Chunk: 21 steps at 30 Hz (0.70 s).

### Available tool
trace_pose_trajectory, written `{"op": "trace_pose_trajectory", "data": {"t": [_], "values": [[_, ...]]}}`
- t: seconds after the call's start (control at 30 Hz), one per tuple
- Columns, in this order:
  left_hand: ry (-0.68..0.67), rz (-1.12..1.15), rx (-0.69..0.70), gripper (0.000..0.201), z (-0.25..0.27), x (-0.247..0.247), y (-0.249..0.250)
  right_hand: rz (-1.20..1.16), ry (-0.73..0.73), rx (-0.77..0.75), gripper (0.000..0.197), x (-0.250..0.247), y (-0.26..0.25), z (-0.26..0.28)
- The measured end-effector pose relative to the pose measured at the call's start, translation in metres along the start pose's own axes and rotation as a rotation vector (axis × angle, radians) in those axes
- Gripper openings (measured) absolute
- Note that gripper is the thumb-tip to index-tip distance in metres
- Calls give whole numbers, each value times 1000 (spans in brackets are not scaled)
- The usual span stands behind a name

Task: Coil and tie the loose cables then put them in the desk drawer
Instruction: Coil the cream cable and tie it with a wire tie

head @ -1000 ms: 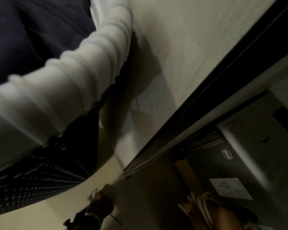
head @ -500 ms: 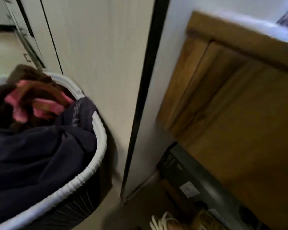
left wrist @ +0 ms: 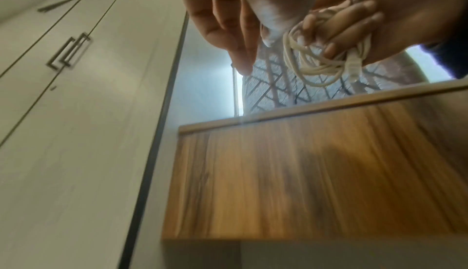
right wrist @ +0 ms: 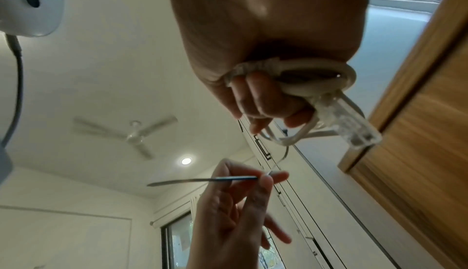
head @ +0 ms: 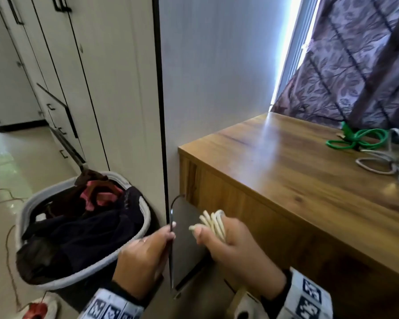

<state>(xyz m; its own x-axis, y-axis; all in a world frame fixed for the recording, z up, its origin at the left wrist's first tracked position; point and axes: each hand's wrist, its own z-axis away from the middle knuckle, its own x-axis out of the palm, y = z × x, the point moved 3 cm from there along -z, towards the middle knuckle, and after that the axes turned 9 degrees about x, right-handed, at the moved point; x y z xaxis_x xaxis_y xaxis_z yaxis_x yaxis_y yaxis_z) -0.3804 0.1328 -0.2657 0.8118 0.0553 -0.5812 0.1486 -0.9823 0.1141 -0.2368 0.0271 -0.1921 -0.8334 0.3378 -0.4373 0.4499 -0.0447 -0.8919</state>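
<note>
My right hand (head: 209, 231) grips a coiled white cable (head: 213, 223) in front of the wooden desk (head: 274, 162), below its top edge. In the right wrist view the fingers curl round the white cable (right wrist: 311, 81), and its clear plug (right wrist: 346, 125) sticks out. My left hand (head: 172, 230) pinches a thin dark tie (head: 171, 254) between thumb and fingertips, just left of the coil and apart from it. The tie (right wrist: 215, 179) lies level in the left hand (right wrist: 263, 177). On the desk top lie a green coiled cable (head: 355, 140) and a grey cable (head: 382, 162).
A laundry basket (head: 25, 210) full of dark clothes stands on the floor at the left, beside a tall white wardrobe panel (head: 115, 100). A patterned curtain (head: 346, 65) hangs behind the desk. A thin brown cord (head: 8, 249) trails over the floor.
The head view has swung up from the floor and basket to the desk top. Both hands have come up into view, the right still holding the white coil.
</note>
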Motion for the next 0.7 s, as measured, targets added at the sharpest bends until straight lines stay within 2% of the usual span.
{"op": "trace_pose_trajectory", "data": {"t": [0.07, 0.23, 0.33, 0.5, 0.6, 0.7], "values": [[63, -93, 95, 20, -35, -14, 17, -23, 42, -22, 43, -19, -16, 5], [165, -130, 253, 11, -91, -29, 53, -13, 143, -86, 36, -64, -51, 24], [196, -107, 321, 15, -131, -25, 74, -73, 198, 13, 29, -94, -62, 26], [226, 7, 447, 14, -217, 3, 119, -311, 355, 119, 28, -172, -70, 19], [233, 129, 499, 12, -267, 34, 147, -414, 473, 80, 26, -226, -71, 21], [219, 276, 544, 14, -314, 69, 174, -506, 580, 40, 14, -281, -66, 22]]}}
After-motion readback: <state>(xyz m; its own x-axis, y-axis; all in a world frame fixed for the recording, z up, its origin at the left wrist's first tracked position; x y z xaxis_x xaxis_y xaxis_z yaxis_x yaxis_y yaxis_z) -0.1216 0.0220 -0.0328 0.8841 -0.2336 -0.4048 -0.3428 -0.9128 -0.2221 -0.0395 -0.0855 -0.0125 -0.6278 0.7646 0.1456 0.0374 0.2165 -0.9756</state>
